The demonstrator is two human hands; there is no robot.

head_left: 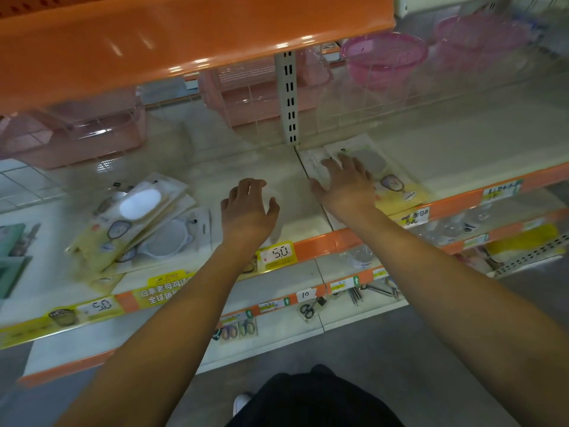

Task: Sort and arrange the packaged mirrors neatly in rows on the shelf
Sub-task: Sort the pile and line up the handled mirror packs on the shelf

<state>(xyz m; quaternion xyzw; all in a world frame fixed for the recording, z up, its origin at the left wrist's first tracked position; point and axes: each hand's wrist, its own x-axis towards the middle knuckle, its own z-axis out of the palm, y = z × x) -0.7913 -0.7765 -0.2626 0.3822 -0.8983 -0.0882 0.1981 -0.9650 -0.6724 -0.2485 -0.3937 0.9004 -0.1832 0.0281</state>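
A loose, overlapping pile of packaged mirrors [135,223] lies at the left of the white shelf [277,171], tilted at different angles. Two packaged mirrors [391,177] lie flat side by side right of the shelf seam. My right hand [345,183] rests on them with its fingers spread and straight. My left hand [246,208] hovers over the bare shelf in the middle with relaxed, slightly bent fingers and holds nothing. The picture is blurred by motion.
An orange shelf [184,35] overhangs from above. Pink baskets [385,57] stand behind a wire grid at the back. A slotted upright post [288,97] divides the bays. Price tags [277,252] line the orange front edge. Scissors [311,306] and small goods fill lower shelves.
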